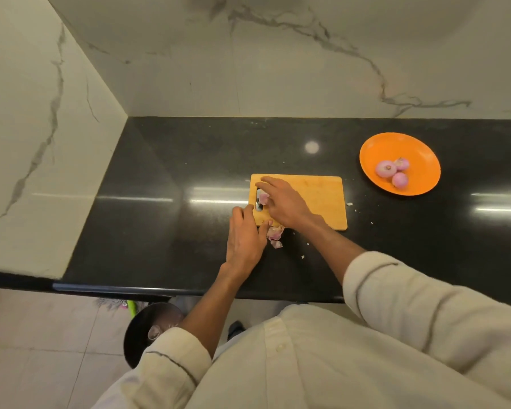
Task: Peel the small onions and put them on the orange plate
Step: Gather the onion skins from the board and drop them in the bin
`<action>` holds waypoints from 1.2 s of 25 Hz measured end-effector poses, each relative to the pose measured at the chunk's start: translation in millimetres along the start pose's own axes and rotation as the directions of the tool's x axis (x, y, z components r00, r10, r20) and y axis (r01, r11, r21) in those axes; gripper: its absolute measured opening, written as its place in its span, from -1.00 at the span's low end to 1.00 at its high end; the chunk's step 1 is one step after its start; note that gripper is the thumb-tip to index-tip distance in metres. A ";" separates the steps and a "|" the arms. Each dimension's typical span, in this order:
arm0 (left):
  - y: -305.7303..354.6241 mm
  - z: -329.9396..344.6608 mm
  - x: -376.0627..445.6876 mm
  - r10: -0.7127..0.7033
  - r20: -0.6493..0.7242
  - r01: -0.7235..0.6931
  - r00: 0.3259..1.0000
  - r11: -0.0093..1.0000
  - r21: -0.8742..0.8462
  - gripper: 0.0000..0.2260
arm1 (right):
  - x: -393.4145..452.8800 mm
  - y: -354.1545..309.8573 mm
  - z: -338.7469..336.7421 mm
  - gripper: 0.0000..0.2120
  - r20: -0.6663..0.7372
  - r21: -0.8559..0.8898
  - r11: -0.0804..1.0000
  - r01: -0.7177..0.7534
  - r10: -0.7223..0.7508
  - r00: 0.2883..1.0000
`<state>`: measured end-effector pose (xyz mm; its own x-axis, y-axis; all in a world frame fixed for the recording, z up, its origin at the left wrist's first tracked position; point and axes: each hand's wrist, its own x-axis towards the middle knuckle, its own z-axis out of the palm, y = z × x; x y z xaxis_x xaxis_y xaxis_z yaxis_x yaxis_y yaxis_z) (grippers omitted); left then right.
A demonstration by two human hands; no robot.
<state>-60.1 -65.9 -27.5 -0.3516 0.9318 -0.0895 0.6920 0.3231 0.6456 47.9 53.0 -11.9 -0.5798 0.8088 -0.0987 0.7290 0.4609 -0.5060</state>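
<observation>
Three peeled pink small onions (pixel 393 171) lie together on the orange plate (pixel 416 152) at the right of the black counter. A wooden cutting board (pixel 316 199) lies in the middle. My right hand (pixel 283 202) rests flat on the board's left end, fingers spread, its fingertips over a pink piece of onion skin (pixel 263 197) beside the board's handle slot. My left hand (pixel 244 237) lies on the counter against the board's front left corner, thumb at the board's edge. A small heap of onion skins (pixel 275 234) sits between that hand and the board's front edge.
Small skin scraps (pixel 349 204) dot the counter to the right of the board. Marble walls close the counter at the back and left. Below the counter's front edge stands a round steel bin (pixel 148 329) on the tiled floor.
</observation>
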 end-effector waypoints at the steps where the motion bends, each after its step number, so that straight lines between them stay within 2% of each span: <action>1: -1.1 0.8 1.4 -0.005 0.007 0.005 1.000 1.000 0.011 -0.51 | 3.8 4.1 1.4 -0.57 0.031 -0.019 0.999 0.038 -0.038 0.999; 4: -6.8 0.6 2.7 -0.008 0.024 0.008 1.000 1.000 0.016 -0.52 | -14.8 19.7 6.0 -0.70 0.001 0.007 0.999 0.038 -0.038 0.999; 7: -9.9 -1.7 3.8 0.032 0.017 -0.032 0.999 0.999 0.019 -0.59 | -42.9 39.3 7.8 -0.59 -0.100 0.063 0.998 -0.026 0.032 0.994; 9: -7.2 -4.4 8.8 0.059 0.024 -0.060 0.998 0.997 0.049 -0.61 | -51.9 47.0 4.8 -0.47 -0.216 0.120 0.982 -0.145 0.168 0.962; 11: 0.5 -6.7 23.2 0.103 0.046 -0.108 0.994 0.989 0.106 -0.58 | -50.6 48.3 1.5 -0.41 -0.253 0.168 0.948 -0.271 0.307 0.917; 14: 16.4 -4.0 48.8 0.148 0.154 -0.182 0.977 0.954 0.239 -0.42 | -40.4 46.2 0.3 -0.33 -0.117 0.143 0.943 -0.300 0.318 0.941; 15: 19.5 -1.6 54.9 0.147 0.189 -0.196 0.971 0.941 0.277 -0.42 | -36.6 44.7 0.9 -0.30 -0.067 0.141 0.948 -0.286 0.297 0.952; 18: 18.7 5.8 62.2 0.140 0.197 -0.203 0.970 0.915 0.349 -0.61 | -36.5 26.2 1.5 -0.25 0.024 0.183 0.953 -0.241 0.241 0.970; 21: 14.0 12.3 57.9 0.170 0.116 -0.196 0.979 0.939 0.283 -0.75 | -51.8 9.8 5.4 -0.46 -0.033 0.261 0.957 -0.125 0.138 0.990; 24: 9.8 10.4 53.7 0.152 0.090 -0.164 0.984 0.974 0.156 -0.77 | -39.4 18.3 -5.1 -0.39 -0.100 0.275 0.950 -0.150 0.184 0.978; 27: 8.2 6.5 52.4 0.139 0.136 -0.161 0.981 0.973 0.167 -0.71 | -6.1 29.6 -14.9 -0.26 0.026 0.172 0.972 -0.161 0.159 0.987; 30: 6.3 4.3 51.2 0.174 0.149 -0.198 0.973 0.965 0.170 -0.71 | 6.6 30.7 -11.3 -0.26 0.133 -0.006 0.998 -0.064 0.064 0.989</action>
<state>-71.0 -15.5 -31.3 -0.1283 0.9879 -0.0875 0.8450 0.1551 0.5118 70.6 76.5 -18.4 -0.5749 0.7810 -0.2442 0.7668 0.4100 -0.4939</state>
